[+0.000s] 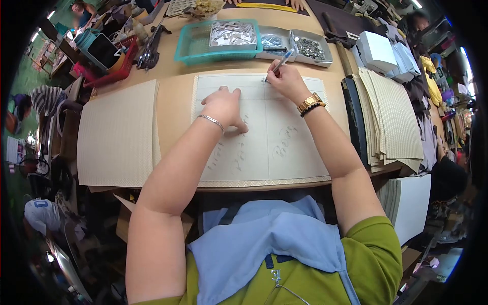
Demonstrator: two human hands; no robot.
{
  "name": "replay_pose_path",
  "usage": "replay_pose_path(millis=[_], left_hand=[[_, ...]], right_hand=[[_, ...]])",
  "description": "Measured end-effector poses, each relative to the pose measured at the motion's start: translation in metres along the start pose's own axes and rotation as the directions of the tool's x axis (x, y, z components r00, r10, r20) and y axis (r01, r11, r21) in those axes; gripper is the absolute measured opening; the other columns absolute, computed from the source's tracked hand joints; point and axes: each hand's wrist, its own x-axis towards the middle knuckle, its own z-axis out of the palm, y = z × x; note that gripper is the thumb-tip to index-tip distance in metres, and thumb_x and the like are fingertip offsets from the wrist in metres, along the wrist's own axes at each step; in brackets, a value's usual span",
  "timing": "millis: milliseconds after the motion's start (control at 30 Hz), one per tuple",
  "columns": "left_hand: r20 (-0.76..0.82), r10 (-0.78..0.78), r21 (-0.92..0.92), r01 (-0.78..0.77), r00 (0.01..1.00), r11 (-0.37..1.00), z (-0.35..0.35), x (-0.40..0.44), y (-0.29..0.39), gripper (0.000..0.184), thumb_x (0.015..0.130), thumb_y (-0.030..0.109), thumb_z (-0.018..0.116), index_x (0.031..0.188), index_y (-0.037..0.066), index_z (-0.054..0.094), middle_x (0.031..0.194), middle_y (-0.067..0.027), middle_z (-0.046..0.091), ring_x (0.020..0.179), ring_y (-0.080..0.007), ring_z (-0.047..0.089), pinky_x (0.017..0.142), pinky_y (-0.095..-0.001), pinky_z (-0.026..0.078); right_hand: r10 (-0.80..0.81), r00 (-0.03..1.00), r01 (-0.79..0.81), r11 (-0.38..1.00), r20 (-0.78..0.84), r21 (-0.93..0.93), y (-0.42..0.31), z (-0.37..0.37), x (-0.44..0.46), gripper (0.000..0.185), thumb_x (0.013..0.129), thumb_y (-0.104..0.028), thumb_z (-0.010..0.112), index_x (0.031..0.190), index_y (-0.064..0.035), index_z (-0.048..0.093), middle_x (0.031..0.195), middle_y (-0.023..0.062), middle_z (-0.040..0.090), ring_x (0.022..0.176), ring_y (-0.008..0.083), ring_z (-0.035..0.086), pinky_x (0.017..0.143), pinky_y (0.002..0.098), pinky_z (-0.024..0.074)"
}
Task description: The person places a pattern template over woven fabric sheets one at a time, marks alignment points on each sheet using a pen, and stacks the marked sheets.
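Head view — pen (286, 56) in right hand (288, 81)

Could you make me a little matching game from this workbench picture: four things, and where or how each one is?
1. silver pen
2. left hand
3. gold-coloured watch
4. teal basket

A. worn beside a black bead bracelet
B. holding a box of pale pieces
C. gripped by the right hand
D. spread over the handwritten sheet

Pairs: 1-C, 2-D, 3-A, 4-B
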Motion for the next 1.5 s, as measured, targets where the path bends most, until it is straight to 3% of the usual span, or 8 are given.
replay_pose_path(millis=[133, 300, 400, 567, 633, 733, 933, 1500], left_hand=[[-0.012, 0.009, -0.004, -0.009, 1.0, 1.0, 0.0, 0.0, 0.0, 0.102, 0.051, 0.055, 0.087, 0.133, 0.007, 0.049, 0.121, -0.0206, 0.056, 0.104, -0.0361, 0.064, 0.086, -0.044, 0.055], [-0.063, 0.061, -0.021, -0.063, 0.996, 0.998, 0.006, 0.002, -0.006, 0.097, 0.052, 0.057, 0.086, 0.127, 0.005, 0.053, 0.119, -0.0208, 0.057, 0.105, -0.0363, 0.063, 0.086, -0.0447, 0.055], [0.058, 0.026, -0.023, -0.024, 0.998, 0.999, 0.002, 0.005, -0.005, 0.107, 0.053, 0.06, 0.085, 0.137, 0.008, 0.046, 0.133, -0.0151, 0.053, 0.126, -0.0296, 0.051, 0.096, -0.0599, 0.048], [0.072, 0.047, 0.054, -0.051, 0.996, 0.997, -0.001, 0.004, -0.005, 0.106, 0.055, 0.063, 0.084, 0.138, 0.008, 0.046, 0.132, -0.0141, 0.057, 0.126, -0.0291, 0.052, 0.097, -0.0598, 0.047], [0.071, 0.052, 0.075, -0.058, 0.996, 0.996, -0.001, 0.005, -0.004, 0.109, 0.056, 0.065, 0.083, 0.14, 0.008, 0.044, 0.132, -0.0126, 0.058, 0.124, -0.0294, 0.055, 0.099, -0.0591, 0.047], [0.092, 0.066, 0.072, -0.072, 0.994, 0.995, 0.0, 0.006, -0.005, 0.11, 0.056, 0.066, 0.082, 0.141, 0.008, 0.044, 0.132, -0.0119, 0.058, 0.119, -0.0307, 0.059, 0.099, -0.0586, 0.046], [0.085, 0.053, 0.068, -0.059, 0.995, 0.996, 0.0, 0.011, -0.004, 0.104, 0.055, 0.062, 0.084, 0.135, 0.007, 0.048, 0.125, -0.0169, 0.057, 0.117, -0.031, 0.057, 0.089, -0.0555, 0.054], [0.007, 0.047, 0.013, -0.047, 0.999, 0.999, 0.006, 0.012, -0.005, 0.099, 0.05, 0.06, 0.087, 0.129, 0.007, 0.057, 0.13, -0.0126, 0.06, 0.12, -0.0303, 0.058, 0.095, -0.0602, 0.049]], right_hand=[[-0.027, 0.999, 0.029, 0.999, -0.039, 0.038, -0.012, -0.001, -0.003, 0.028, 0.088, -0.024, 0.058, 0.077, 0.0016, 0.063, 0.062, 0.0191, 0.06, 0.057, 0.0309, 0.059, 0.059, 0.0385, 0.0478], [-0.121, 0.987, 0.122, 0.992, -0.109, 0.005, -0.001, 0.0, -0.003, 0.023, 0.089, -0.023, 0.059, 0.083, -0.0006, 0.063, 0.065, 0.0158, 0.063, 0.058, 0.0255, 0.061, 0.06, 0.0356, 0.0494], [-0.23, 0.948, 0.26, 0.958, -0.219, 0.121, -0.025, 0.001, -0.029, 0.015, 0.089, -0.015, 0.06, 0.085, -0.0003, 0.062, 0.067, 0.0102, 0.065, 0.06, 0.0154, 0.062, 0.059, 0.0306, 0.0501], [-0.429, 0.89, 0.27, 0.767, 0.154, 0.582, -0.098, 0.04, -0.137, 0.005, 0.085, 0.0, 0.059, 0.09, -0.0001, 0.062, 0.08, 0.0053, 0.064, 0.078, 0.0126, 0.064, 0.069, 0.0281, 0.0523], [-0.418, 0.84, 0.212, 0.84, 0.347, 0.499, -0.132, 0.049, -0.16, 0.007, 0.082, -0.005, 0.066, 0.089, -0.0047, 0.063, 0.078, 0.0097, 0.065, 0.074, 0.0215, 0.066, 0.064, 0.0314, 0.0527], [-0.619, 0.731, 0.459, 0.758, 0.287, 0.464, -0.139, 0.083, -0.163, 0.011, 0.08, -0.005, 0.069, 0.089, -0.006, 0.062, 0.077, 0.0115, 0.066, 0.072, 0.0301, 0.064, 0.071, 0.0375, 0.0543], [-0.686, 0.689, 0.527, 0.695, 0.232, 0.489, -0.14, 0.102, -0.158, 0.014, 0.078, -0.004, 0.07, 0.088, -0.0075, 0.061, 0.074, 0.0113, 0.064, 0.069, 0.0317, 0.063, 0.082, 0.0412, 0.0536], [-0.556, 0.743, 0.451, 0.827, 0.373, 0.335, -0.117, 0.051, -0.172, 0.016, 0.077, -0.006, 0.068, 0.091, -0.0101, 0.063, 0.078, 0.0067, 0.066, 0.076, 0.0284, 0.064, 0.108, 0.0536, 0.0393]])
